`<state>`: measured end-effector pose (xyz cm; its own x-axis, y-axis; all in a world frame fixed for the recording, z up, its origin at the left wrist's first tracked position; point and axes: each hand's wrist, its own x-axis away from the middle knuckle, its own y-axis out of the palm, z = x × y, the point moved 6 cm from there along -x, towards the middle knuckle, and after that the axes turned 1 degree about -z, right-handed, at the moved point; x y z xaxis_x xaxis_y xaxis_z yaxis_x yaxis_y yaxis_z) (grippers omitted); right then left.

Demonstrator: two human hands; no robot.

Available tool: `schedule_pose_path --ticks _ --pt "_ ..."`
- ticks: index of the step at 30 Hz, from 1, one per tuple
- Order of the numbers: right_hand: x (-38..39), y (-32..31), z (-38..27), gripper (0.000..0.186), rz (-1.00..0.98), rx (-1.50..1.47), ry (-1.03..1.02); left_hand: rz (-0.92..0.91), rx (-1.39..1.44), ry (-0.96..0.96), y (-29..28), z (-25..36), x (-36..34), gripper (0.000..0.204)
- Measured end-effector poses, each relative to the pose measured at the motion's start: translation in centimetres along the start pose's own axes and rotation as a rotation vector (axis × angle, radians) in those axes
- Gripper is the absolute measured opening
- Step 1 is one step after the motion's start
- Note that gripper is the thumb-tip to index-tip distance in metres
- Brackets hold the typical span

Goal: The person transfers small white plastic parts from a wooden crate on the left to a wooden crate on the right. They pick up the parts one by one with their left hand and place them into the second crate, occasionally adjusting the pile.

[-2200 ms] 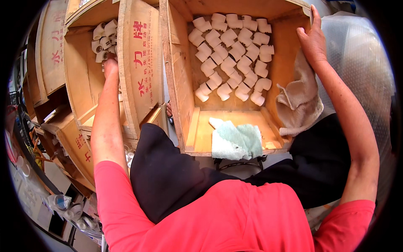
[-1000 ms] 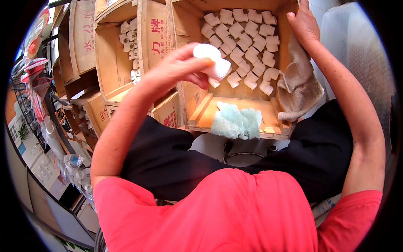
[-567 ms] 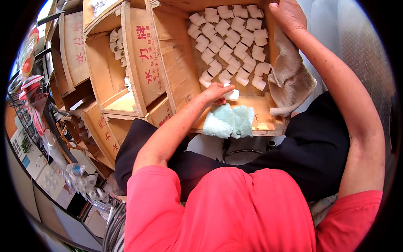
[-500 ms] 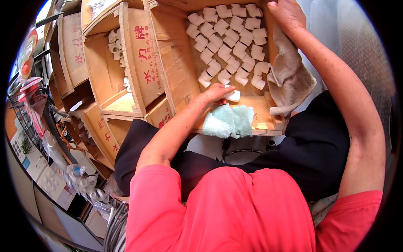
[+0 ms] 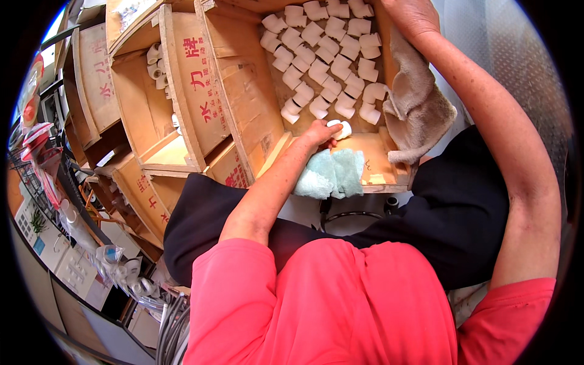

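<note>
A wooden box (image 5: 255,85) lies tilted in front of me, with rows of white plastic pipe elbows (image 5: 319,70) laid over its floor. Near the box's front end, my left hand (image 5: 318,132) pinches one white pipe elbow (image 5: 342,130) between thumb and fingers, just in front of the nearest row. A pale green cloth (image 5: 333,173) drapes over the front edge, right by that hand. Up at the far right, my right hand (image 5: 415,17) grips the box's side wall; the top of the picture cuts off its fingers.
A beige fleece cloth (image 5: 420,112) hangs over the box's right wall. To the left stand stacked wooden bins (image 5: 188,79), one holding more white fittings (image 5: 156,67). Grey coiled hoses (image 5: 173,328) and bagged goods (image 5: 131,267) are at the lower left. My knees are under the box.
The box and its elbows appear shifted slightly left and up in the picture. My left hand has moved the held elbow a little up and right, and turned it.
</note>
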<state>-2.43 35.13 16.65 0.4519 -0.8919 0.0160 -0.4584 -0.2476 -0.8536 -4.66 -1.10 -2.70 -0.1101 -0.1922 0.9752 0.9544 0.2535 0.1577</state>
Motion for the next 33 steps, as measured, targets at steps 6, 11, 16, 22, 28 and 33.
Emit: schedule_pose_path --ticks 6,11,16,22,28,33 --pt "0.0 -0.2 -0.3 0.078 -0.019 0.018 0.034 -0.113 0.142 0.105 0.3 0.0 0.4 0.036" --pt "-0.1 0.0 -0.1 0.077 -0.024 0.029 0.038 -0.141 0.185 0.11 0.3 -0.1 0.3 0.038" --pt "0.0 -0.4 -0.4 0.076 -0.005 0.004 0.017 -0.163 0.162 0.12 0.4 -0.1 0.4 0.035" --pt "-0.1 -0.1 -0.1 0.076 0.003 -0.005 0.011 -0.16 0.124 0.085 0.4 0.0 0.3 0.033" --pt "-0.2 -0.2 -0.2 0.077 -0.009 0.0 0.024 -0.194 0.145 0.145 0.5 -0.1 0.4 0.039" --pt "0.1 -0.4 -0.6 0.076 0.003 0.032 0.027 -0.241 0.107 0.186 0.8 0.6 1.1 0.043"
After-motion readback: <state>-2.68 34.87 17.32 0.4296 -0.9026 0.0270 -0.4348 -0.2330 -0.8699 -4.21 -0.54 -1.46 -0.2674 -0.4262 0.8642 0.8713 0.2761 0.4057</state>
